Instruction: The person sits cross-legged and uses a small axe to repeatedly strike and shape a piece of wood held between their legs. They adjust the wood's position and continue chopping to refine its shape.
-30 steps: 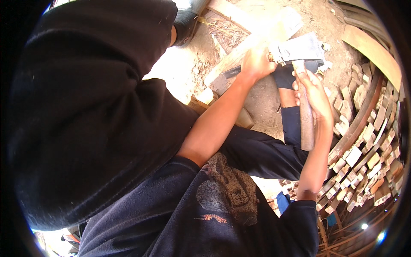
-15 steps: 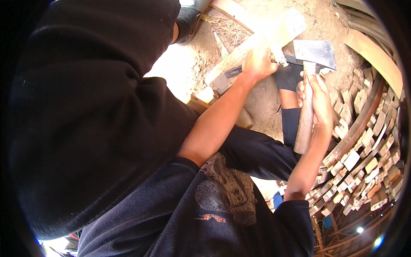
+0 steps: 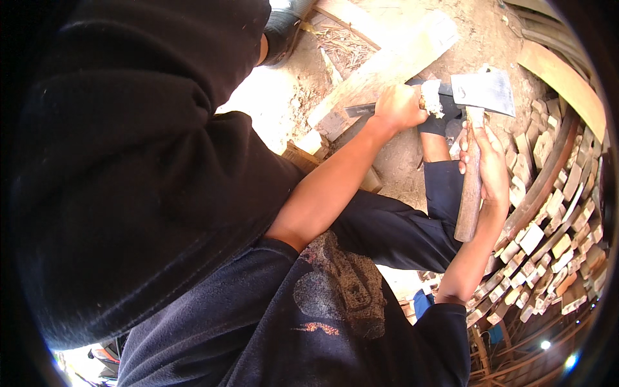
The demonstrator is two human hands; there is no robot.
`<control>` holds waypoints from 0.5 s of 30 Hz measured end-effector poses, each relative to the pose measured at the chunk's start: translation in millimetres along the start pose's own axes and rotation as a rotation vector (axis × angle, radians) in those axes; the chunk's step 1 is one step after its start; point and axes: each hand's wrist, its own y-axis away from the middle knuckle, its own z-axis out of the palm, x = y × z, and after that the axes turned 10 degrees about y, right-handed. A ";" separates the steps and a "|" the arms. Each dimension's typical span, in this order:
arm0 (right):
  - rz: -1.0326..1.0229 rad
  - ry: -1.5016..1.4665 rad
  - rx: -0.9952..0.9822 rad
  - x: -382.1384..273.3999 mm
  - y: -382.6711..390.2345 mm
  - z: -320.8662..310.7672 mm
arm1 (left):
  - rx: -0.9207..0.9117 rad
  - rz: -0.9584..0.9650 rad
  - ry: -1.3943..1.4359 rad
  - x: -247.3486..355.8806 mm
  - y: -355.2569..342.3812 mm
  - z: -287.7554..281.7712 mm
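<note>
In my right hand (image 3: 485,158) is a hatchet, its wooden handle (image 3: 468,209) angled down toward my forearm and its broad metal head (image 3: 483,90) uppermost. My left hand (image 3: 400,106) is closed round what looks like a chisel. A dark flat blade (image 3: 360,110) sticks out on the left of that fist, and a pale, frayed handle end (image 3: 432,98) shows on its right. The hatchet head is apart from the frayed end, a short way to its right. Beyond my left hand lies a thick wooden board (image 3: 380,71), partly washed out by sunlight; the fist hides some of the chisel.
A large stack of cut wood pieces (image 3: 541,251) fills the right side. A curved thin board (image 3: 561,87) leans at the upper right. Wood chips (image 3: 348,46) litter the dirt ground, and small blocks (image 3: 303,151) lie by my leg. My shod foot (image 3: 284,32) is at the top.
Both hands have shifted slightly right, carrying the chisel and the hatchet. The hatchet has also dropped a little lower. The board stays where it was.
</note>
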 end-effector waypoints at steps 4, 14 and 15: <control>0.022 -0.076 0.035 1.8 7.2 -11.0 | -0.017 -0.055 -0.034 -5.2 2.5 9.0; 0.011 -0.105 0.071 0.4 21.4 -16.1 | 0.055 -0.046 0.038 -2.1 8.1 4.5; 0.008 -0.120 0.070 1.6 23.9 -16.2 | 0.051 -0.042 0.032 -4.0 9.8 7.2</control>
